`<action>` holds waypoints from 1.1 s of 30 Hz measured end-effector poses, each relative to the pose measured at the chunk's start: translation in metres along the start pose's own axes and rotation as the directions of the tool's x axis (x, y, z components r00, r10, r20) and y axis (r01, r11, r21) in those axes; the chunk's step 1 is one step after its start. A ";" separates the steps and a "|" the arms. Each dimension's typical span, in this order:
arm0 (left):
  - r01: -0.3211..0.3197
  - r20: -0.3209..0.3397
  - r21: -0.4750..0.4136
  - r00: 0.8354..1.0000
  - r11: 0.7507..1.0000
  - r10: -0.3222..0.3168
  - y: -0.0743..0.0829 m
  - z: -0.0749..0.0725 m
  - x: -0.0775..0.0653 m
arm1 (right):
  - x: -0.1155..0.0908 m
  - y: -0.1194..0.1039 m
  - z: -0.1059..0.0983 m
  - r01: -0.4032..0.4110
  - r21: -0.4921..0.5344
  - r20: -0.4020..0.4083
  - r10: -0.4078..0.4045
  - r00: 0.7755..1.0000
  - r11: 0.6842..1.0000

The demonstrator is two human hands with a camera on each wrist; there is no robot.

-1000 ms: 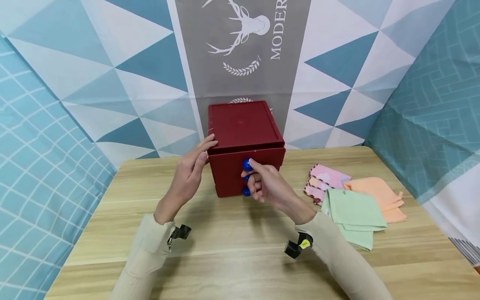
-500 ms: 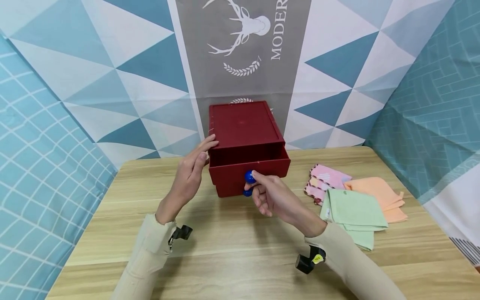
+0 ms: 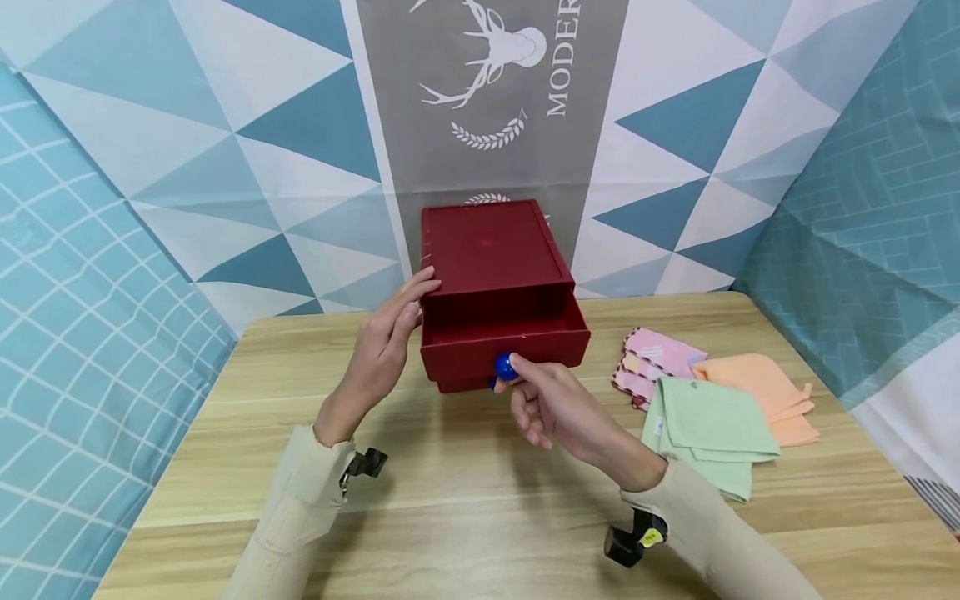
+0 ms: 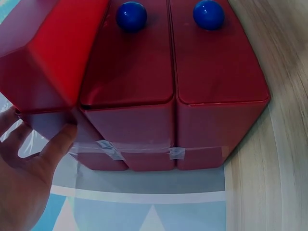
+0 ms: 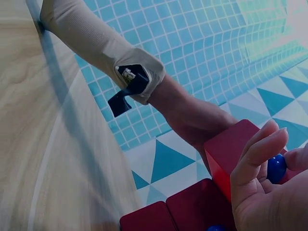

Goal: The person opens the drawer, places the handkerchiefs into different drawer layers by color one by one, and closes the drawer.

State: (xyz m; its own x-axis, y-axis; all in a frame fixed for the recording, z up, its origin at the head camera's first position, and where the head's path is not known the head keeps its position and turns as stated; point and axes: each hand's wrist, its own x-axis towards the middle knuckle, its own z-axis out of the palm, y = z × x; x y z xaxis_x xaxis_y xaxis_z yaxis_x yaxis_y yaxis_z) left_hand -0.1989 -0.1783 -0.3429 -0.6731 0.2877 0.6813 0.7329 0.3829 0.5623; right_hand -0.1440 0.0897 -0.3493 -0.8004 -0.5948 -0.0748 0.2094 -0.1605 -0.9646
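A dark red drawer cabinet (image 3: 491, 246) stands at the back of the wooden table. Its top drawer (image 3: 461, 360) is pulled partway out, and the inside I can see holds nothing. My right hand (image 3: 570, 412) pinches the round blue knob (image 3: 506, 367) of that drawer between thumb and index finger; its other fingers curl loosely. My left hand (image 3: 381, 346) rests against the cabinet's upper left side, fingertips on the top edge. In the left wrist view, the middle drawer (image 4: 132, 62) and bottom drawer (image 4: 214, 62) are closed, each with a blue knob.
Folded cloths lie right of the cabinet: a pink one (image 3: 663, 354), an orange one (image 3: 750, 383) and a green one (image 3: 716, 417). Behind the cabinet hangs a patterned cloth backdrop (image 3: 487, 167). Clear tape (image 4: 110, 150) runs along the cabinet's side.
My right hand has drawn the top drawer toward me by its knob, from barely ajar to well out. My left hand has stayed against the cabinet.
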 end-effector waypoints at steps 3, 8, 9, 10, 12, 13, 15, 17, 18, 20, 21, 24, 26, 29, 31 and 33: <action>0.003 0.009 -0.001 1.000 1.000 -0.003 0.000 0.000 0.000 | -0.004 0.000 0.001 0.004 -0.015 0.002 -0.004 1.000 1.000; 0.009 0.030 -0.024 1.000 1.000 -0.009 0.000 0.000 -0.001 | -0.010 0.001 0.002 0.006 -0.022 0.008 -0.006 1.000 1.000; 0.009 0.033 -0.028 0.999 1.000 -0.008 0.000 0.000 -0.001 | -0.012 0.002 0.003 0.007 -0.020 0.011 -0.006 1.000 1.000; 0.009 0.035 -0.029 0.999 1.000 -0.008 0.000 0.000 -0.001 | -0.013 0.002 0.003 0.007 -0.018 0.014 -0.007 1.000 1.000; 0.006 0.035 -0.022 0.999 1.000 -0.006 0.000 -0.001 -0.001 | -0.015 0.003 0.004 0.008 -0.013 0.022 -0.008 1.000 1.000; 0.006 0.034 -0.016 0.999 1.000 -0.005 -0.001 -0.001 -0.001 | -0.016 0.003 0.005 0.009 -0.012 0.025 -0.009 1.000 1.000; 0.004 0.031 0.004 0.999 1.000 -0.004 -0.001 -0.001 0.000 | -0.017 0.004 0.006 0.009 -0.011 0.030 -0.008 1.000 1.000; 0.003 0.028 0.024 1.000 1.000 -0.003 -0.001 -0.001 0.001 | -0.019 0.005 0.006 0.010 -0.011 0.038 -0.010 0.999 1.000; 0.001 0.027 0.032 1.000 0.999 -0.001 -0.001 -0.001 0.001 | -0.020 0.005 0.007 0.011 -0.012 0.041 -0.010 0.999 1.000; -0.002 0.026 0.042 1.000 0.999 0.000 -0.001 -0.002 0.001 | -0.022 0.007 0.008 0.008 -0.009 0.049 -0.007 0.999 1.000; -0.003 0.026 0.047 1.000 0.999 0.002 -0.001 -0.002 0.001 | -0.024 0.007 0.009 0.008 -0.010 0.053 -0.007 0.999 1.000; -0.008 0.023 0.055 1.000 0.998 0.007 -0.001 -0.002 0.002 | -0.028 0.009 0.010 0.004 -0.003 0.061 -0.004 0.998 1.000; -0.011 0.022 0.062 1.000 0.998 0.010 -0.001 -0.001 0.002 | -0.031 0.009 0.011 0.006 0.004 0.068 -0.006 0.998 1.000; -0.011 0.018 0.069 1.000 0.998 0.009 -0.002 -0.001 0.002 | -0.034 0.009 0.013 0.015 0.007 0.078 -0.015 0.997 1.000; -0.008 0.017 0.071 1.000 0.997 0.006 -0.002 -0.001 0.002 | -0.035 0.009 0.014 0.015 0.005 0.078 -0.015 0.997 1.000; -0.004 0.015 0.068 1.000 0.998 0.003 -0.001 -0.001 0.002 | -0.036 0.009 0.015 0.016 -0.004 0.074 -0.015 0.997 1.000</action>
State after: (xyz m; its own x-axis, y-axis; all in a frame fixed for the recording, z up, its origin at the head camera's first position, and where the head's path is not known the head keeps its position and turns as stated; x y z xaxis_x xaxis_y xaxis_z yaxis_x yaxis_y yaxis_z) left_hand -0.2010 -0.1795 -0.3420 -0.6720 0.3016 0.6763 0.7274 0.4401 0.5265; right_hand -0.1052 0.0979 -0.3514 -0.7600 -0.6486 -0.0410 0.1946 -0.1670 -0.9666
